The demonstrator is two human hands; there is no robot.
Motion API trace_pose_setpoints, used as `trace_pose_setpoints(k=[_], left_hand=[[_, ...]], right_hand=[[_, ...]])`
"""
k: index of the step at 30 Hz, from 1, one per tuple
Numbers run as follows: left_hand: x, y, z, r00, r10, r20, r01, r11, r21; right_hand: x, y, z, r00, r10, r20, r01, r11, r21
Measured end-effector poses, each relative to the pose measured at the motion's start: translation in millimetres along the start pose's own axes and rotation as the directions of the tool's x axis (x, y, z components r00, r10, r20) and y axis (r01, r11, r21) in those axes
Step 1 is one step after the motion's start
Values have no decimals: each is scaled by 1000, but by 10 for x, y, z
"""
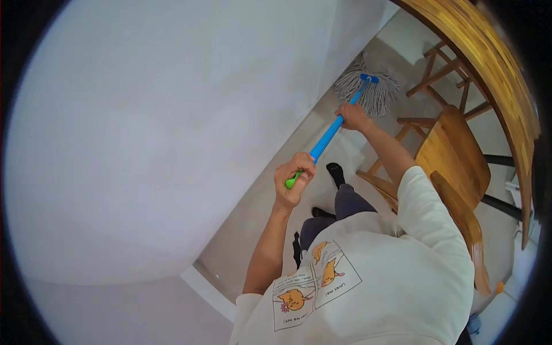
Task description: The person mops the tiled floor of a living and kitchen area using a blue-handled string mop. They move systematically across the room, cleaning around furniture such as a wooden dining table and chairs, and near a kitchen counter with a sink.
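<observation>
A string mop with a blue handle (326, 139) slants across the view. Its grey string head (376, 98) lies spread on the tiled floor, against the foot of the white wall. My left hand (294, 177) is closed around the upper end of the handle, where a green end cap (292, 181) shows between thumb and fingers. Farther down, my right hand (353, 116) grips the handle not far above the blue clamp (369, 78) that holds the strings.
The white wall (172, 129) runs along my left. To the right stand a wooden chair (453, 151) and a wooden table (496, 56), with more wooden legs (435, 77) beneath its edge. My black-socked foot (335, 173) is on the floor (241, 233).
</observation>
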State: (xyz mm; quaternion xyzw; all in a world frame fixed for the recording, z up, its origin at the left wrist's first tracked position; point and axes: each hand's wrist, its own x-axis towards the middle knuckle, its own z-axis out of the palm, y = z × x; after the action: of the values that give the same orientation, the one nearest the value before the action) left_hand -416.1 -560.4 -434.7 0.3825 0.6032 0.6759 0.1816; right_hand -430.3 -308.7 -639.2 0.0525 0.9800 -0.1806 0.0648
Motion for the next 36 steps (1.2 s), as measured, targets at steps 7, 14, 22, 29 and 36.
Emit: trace_pose_setpoints(k=[7, 14, 22, 29, 36], left_hand=[[-748, -761, 467, 969, -233, -83, 230, 972, -48], [-1077, -507, 881, 971, -216, -103, 218, 976, 4], [-1301, 270, 751, 992, -2, -126, 35, 966, 258], [-1316, 532, 143, 998, 58, -17, -53, 976, 210], [-1469, -92, -899, 981, -193, 11, 191, 976, 104]], right_hand=[[-752, 312, 1354, 973, -16, 228, 17, 1000, -5], [-1671, 260, 1732, 911, -277, 305, 177, 932, 317], [-1580, -1073, 1732, 837, -517, 179, 252, 654, 713], [-1350, -1818, 1827, 854, -512, 93, 271, 590, 760], [-1231, -1582, 2298, 929, -324, 181, 94, 678, 729]])
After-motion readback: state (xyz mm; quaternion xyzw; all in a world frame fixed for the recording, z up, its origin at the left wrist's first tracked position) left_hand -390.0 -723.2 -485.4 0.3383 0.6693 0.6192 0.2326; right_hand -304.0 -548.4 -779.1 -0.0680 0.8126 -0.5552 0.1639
